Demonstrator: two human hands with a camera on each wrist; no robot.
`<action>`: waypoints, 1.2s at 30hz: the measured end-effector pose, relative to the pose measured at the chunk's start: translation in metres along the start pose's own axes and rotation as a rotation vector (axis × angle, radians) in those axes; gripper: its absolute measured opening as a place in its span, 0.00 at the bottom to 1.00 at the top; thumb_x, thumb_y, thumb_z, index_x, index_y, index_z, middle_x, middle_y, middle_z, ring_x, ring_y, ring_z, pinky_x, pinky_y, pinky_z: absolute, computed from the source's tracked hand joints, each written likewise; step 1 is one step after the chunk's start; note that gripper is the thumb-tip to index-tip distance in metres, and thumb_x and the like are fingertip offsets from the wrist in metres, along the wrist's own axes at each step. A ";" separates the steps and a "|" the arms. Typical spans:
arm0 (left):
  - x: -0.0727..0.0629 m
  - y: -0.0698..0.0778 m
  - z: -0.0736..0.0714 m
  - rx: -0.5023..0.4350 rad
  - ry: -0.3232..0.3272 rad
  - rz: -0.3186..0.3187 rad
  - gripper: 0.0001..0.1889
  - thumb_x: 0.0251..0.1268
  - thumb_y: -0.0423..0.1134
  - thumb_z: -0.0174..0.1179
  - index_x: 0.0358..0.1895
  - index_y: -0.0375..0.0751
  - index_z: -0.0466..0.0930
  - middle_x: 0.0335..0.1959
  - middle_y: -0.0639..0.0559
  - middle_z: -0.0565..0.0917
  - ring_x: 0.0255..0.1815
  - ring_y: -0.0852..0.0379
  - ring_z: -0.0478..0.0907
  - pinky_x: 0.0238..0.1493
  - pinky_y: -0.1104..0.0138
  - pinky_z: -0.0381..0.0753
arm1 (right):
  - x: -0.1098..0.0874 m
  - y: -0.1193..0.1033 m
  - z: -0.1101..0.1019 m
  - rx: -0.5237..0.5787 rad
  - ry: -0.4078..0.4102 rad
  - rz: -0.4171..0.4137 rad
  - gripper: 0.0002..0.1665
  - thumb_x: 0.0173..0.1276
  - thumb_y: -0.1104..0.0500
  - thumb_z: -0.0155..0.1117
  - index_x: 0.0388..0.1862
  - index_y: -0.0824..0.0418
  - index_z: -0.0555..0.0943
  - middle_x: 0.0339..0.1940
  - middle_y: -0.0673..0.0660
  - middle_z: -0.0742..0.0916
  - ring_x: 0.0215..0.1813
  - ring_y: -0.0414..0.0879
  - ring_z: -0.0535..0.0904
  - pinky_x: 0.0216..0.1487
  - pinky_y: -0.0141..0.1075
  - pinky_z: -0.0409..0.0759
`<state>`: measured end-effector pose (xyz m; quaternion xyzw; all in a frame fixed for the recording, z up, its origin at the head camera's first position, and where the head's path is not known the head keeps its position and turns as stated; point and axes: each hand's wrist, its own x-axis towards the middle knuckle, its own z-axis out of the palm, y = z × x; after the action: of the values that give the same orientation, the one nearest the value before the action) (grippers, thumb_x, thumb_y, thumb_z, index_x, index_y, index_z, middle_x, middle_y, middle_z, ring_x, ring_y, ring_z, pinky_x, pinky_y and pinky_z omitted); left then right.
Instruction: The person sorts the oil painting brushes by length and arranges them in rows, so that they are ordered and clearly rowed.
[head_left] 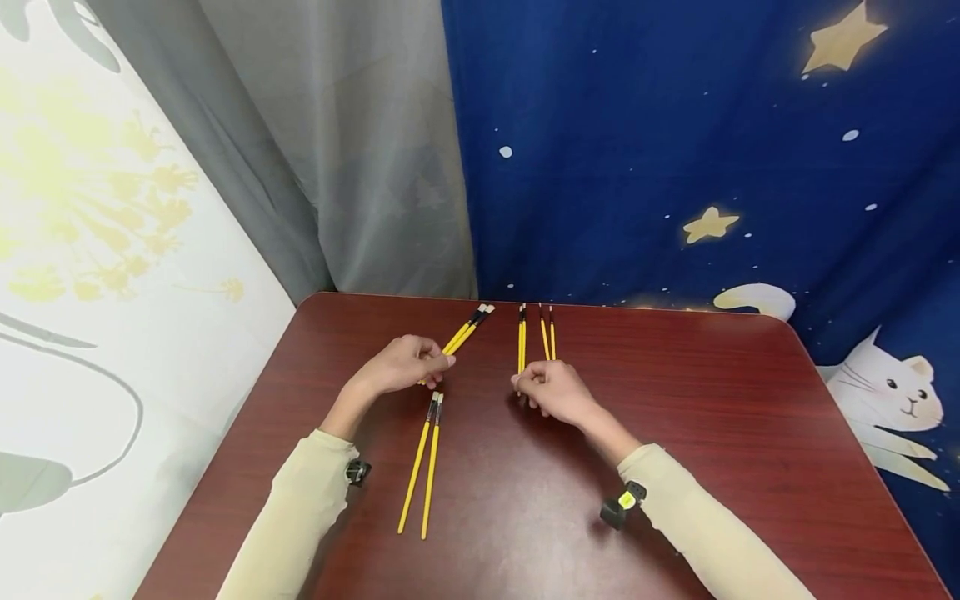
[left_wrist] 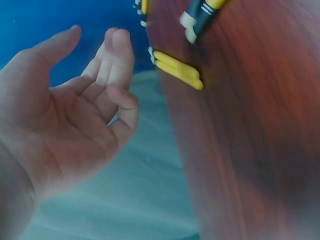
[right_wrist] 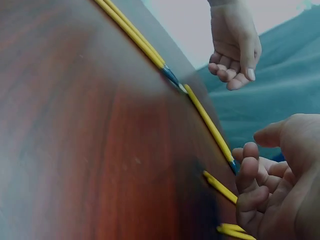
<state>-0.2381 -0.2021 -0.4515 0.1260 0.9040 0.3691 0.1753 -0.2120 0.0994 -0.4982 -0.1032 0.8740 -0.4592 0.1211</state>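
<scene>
My left hand (head_left: 405,364) hovers over the handles of several yellow paintbrushes (head_left: 467,333) that slant toward the table's back edge. Its fingers are loosely bent with nothing between them in the left wrist view. On the right, my other hand (head_left: 555,390) is above the lower ends of two upright-lying pairs, one of paintbrushes (head_left: 521,342) and one of thinner paintbrushes (head_left: 552,337). Thumb and fingers stand apart around bare air in the right wrist view. Below my left hand lie two more paintbrushes (head_left: 431,475), bristles together and handle ends spread.
All the brushes lie on a reddish-brown wooden table (head_left: 675,400). Behind it hang a grey curtain (head_left: 382,150) and a blue curtain (head_left: 600,167) with stars. A white patterned panel (head_left: 112,250) stands at the left. Each sleeve carries a small black wrist camera (head_left: 358,472).
</scene>
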 end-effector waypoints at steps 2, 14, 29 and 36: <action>0.006 0.008 0.002 -0.008 0.032 0.016 0.19 0.76 0.56 0.63 0.39 0.43 0.86 0.34 0.46 0.92 0.41 0.42 0.91 0.37 0.62 0.81 | 0.000 0.004 -0.008 0.005 0.035 0.005 0.15 0.76 0.49 0.66 0.38 0.59 0.89 0.18 0.52 0.84 0.16 0.40 0.73 0.20 0.33 0.73; 0.034 0.044 0.024 -0.061 0.099 0.048 0.20 0.76 0.56 0.62 0.45 0.40 0.86 0.38 0.43 0.93 0.45 0.41 0.92 0.48 0.60 0.81 | 0.003 0.016 -0.028 -0.062 0.201 0.021 0.12 0.71 0.50 0.69 0.42 0.56 0.91 0.23 0.59 0.88 0.21 0.41 0.71 0.28 0.36 0.65; 0.072 0.067 0.060 0.087 0.050 -0.035 0.19 0.73 0.53 0.66 0.36 0.39 0.90 0.29 0.47 0.92 0.38 0.48 0.91 0.36 0.66 0.77 | 0.015 0.030 -0.040 -0.208 0.330 0.176 0.09 0.66 0.45 0.72 0.37 0.48 0.90 0.27 0.49 0.88 0.33 0.48 0.83 0.30 0.39 0.74; 0.088 0.078 0.077 0.113 0.055 -0.085 0.17 0.71 0.51 0.69 0.32 0.39 0.88 0.25 0.46 0.89 0.25 0.53 0.82 0.26 0.67 0.71 | 0.021 0.033 -0.040 -0.253 0.339 0.234 0.11 0.68 0.42 0.71 0.36 0.47 0.89 0.32 0.50 0.90 0.42 0.55 0.87 0.34 0.46 0.78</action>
<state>-0.2786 -0.0685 -0.4675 0.0872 0.9324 0.3129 0.1585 -0.2460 0.1427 -0.5061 0.0628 0.9383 -0.3398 0.0112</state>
